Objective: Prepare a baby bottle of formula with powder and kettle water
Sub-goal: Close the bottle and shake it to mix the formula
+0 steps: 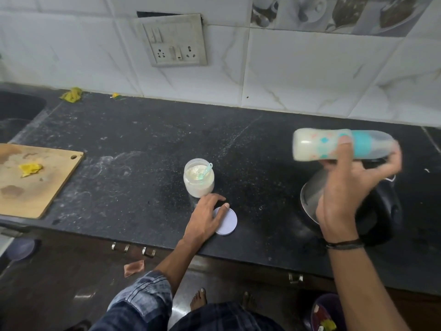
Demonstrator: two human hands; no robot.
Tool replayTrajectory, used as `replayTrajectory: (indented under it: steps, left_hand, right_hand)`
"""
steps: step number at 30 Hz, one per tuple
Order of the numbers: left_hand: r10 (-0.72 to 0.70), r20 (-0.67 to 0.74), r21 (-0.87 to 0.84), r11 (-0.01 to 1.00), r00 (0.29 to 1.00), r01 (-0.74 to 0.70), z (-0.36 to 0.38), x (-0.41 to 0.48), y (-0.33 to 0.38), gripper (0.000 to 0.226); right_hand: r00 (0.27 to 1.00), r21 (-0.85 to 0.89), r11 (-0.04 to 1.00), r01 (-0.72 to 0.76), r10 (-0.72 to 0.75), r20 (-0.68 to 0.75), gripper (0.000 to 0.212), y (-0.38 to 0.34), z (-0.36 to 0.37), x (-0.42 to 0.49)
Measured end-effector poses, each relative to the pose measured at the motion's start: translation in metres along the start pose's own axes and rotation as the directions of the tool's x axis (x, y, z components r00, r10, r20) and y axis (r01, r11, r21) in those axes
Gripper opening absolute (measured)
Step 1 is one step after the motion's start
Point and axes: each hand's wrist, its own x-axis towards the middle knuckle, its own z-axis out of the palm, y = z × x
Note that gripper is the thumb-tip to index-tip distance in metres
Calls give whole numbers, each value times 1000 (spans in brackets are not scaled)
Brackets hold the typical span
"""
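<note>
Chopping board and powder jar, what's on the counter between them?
Nothing stands there: in the head view, only bare black counter with white smudges separates the chopping board from the powder jar.

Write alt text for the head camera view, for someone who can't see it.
A person's right hand holds a milky baby bottle sideways above a kettle on a dark counter. Their left hand rests on a round lid beside an open powder jar with a scoop inside.
</note>
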Motion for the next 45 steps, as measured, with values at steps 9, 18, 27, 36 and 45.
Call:
replayTrajectory:
  steps: [9,18,27,36,45]
  left_hand:
    - [-1,-2,6,1000,1000,1,0,0,-1,30]
    - [-5,-8,-1,1000,1000,5,1,0,-1,29]
    - [-11,-5,-14,1000,1000,11,0,0,0,33]
    - [-13,-6,-20,1000,1000,13,1,-1,-2,31]
    - [13,-20,-16,1000,1000,-14,2,-2,-3,27]
  right_hand:
    - [998,20,999,-41,42,-56,82,9,1,-6]
    - [998,14,998,-68,68,-15,76,13,1,-12]
    - [998,64,996,-59,61,-32,82,7,7,-14]
    - [998,56,997,-57,59,-26,77,2,10,-14]
    - [997,44,997,-68,69,-18,75,-1,0,-10]
